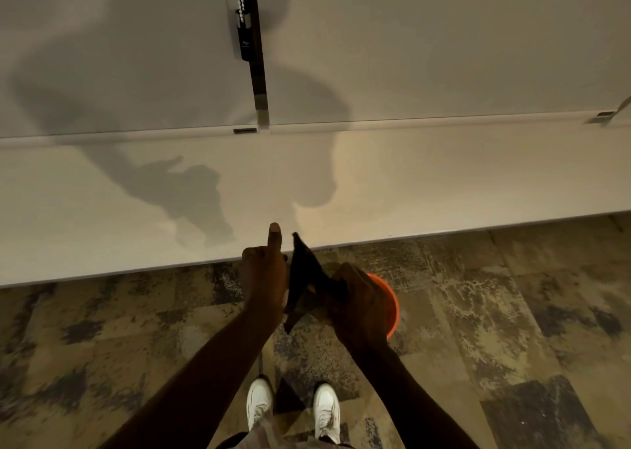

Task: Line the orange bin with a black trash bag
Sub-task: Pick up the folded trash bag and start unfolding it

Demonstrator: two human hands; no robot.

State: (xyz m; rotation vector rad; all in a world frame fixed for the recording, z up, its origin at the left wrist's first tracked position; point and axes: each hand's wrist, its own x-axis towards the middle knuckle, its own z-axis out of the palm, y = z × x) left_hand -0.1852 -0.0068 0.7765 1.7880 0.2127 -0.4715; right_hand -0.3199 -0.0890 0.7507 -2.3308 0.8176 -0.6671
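A folded black trash bag (305,274) is held up between both hands, over the floor in front of me. My left hand (263,271) grips its left edge, fingers curled and thumb pointing up. My right hand (355,301) grips the bag's right side. The orange bin (391,308) stands on the floor just behind my right hand, which hides most of it; only its right rim and wall show.
A long white ledge (444,182) runs across the view just beyond my hands, with a white wall and a black vertical strip (256,55) above it. Patterned carpet (512,312) covers the floor. My white shoes (259,401) stand below my arms.
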